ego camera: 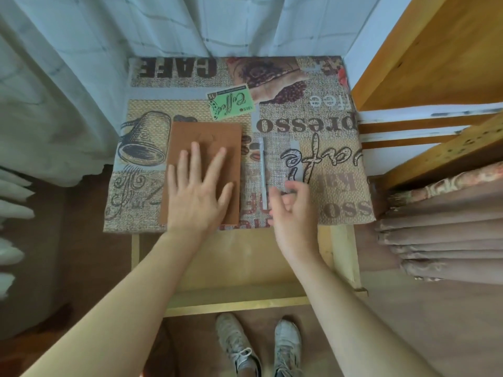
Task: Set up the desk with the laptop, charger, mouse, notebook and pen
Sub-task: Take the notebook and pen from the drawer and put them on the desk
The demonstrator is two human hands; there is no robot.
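Note:
A brown notebook (pixel 206 144) lies closed on the left half of the small desk (pixel 326 126), which is covered by a coffee-print cloth. My left hand (pixel 197 194) rests flat on the notebook's near half, fingers spread. A silver-grey pen (pixel 262 170) lies lengthwise just right of the notebook. My right hand (pixel 292 210) hovers beside the pen's near end, fingers loosely curled and apart, holding nothing. No laptop, charger or mouse is in view.
An open wooden drawer (pixel 245 300) sticks out below the desk's front edge. A wooden shelf unit (pixel 435 77) with folded brown cloth (pixel 449 235) stands at the right. White curtains (pixel 81 63) hang behind and left. My shoes (pixel 261 346) are below.

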